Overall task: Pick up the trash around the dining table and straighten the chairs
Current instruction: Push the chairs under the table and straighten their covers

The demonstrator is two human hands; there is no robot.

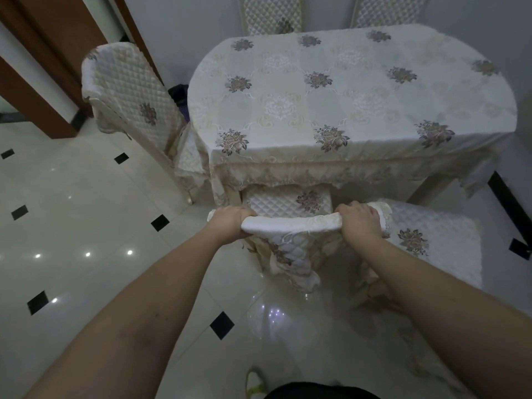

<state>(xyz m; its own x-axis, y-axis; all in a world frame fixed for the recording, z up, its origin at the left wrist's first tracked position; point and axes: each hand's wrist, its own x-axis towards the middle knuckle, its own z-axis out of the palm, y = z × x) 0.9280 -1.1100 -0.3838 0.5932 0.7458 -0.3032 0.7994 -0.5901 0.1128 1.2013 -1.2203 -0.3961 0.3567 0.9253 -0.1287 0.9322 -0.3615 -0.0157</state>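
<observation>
A chair in a cream quilted cover (290,223) stands at the near side of the dining table (345,90), its seat partly under the tablecloth. My left hand (230,223) grips the left end of its top rail. My right hand (359,223) grips the right end. A second covered chair (434,240) stands just right of it, further out from the table. A third chair (129,93) stands at the table's left end. Two more chair backs (272,15) show behind the table. No trash shows on the floor.
The floor is glossy white tile with small black diamonds (221,325). A brown door frame (43,67) is at the far left. A dark bin (180,93) sits between the left chair and the table. A grey wall runs behind.
</observation>
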